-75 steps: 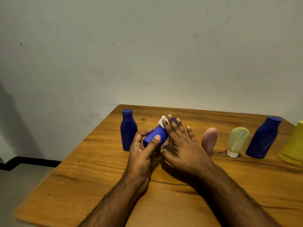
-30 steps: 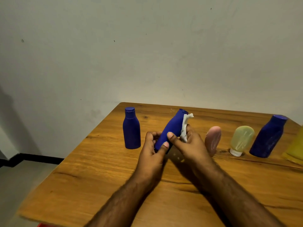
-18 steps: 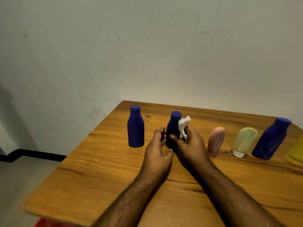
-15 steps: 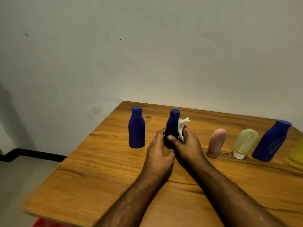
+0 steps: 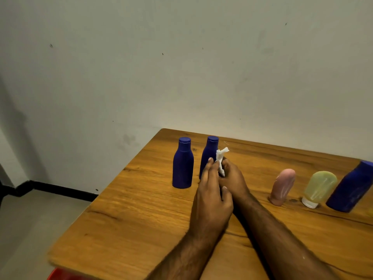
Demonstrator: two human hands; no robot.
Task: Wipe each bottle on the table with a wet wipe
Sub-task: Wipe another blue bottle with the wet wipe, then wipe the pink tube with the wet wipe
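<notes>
Two small dark blue bottles stand upright near the table's left edge, the left blue bottle (image 5: 182, 164) and the second blue bottle (image 5: 210, 151) close beside it. My right hand (image 5: 232, 178) grips a crumpled white wet wipe (image 5: 221, 157) just right of the second bottle. My left hand (image 5: 212, 197) lies in front of that bottle's base with fingers straight, its fingertips at the wipe. The bottle's lower part is hidden by my hands. Further right stand a pink tube (image 5: 282, 186), a pale yellow-green tube (image 5: 320, 188) on its white cap, and a larger blue bottle (image 5: 351, 188).
The wooden table (image 5: 141, 219) stands against a plain wall, with its left edge and near corner in view. A yellow item (image 5: 371, 212) shows at the right frame edge. Something red (image 5: 60, 276) sits below the table's near corner.
The second blue bottle went from tilted in my hands to standing upright beside the first one. My left hand has released it. My right hand still holds the wipe.
</notes>
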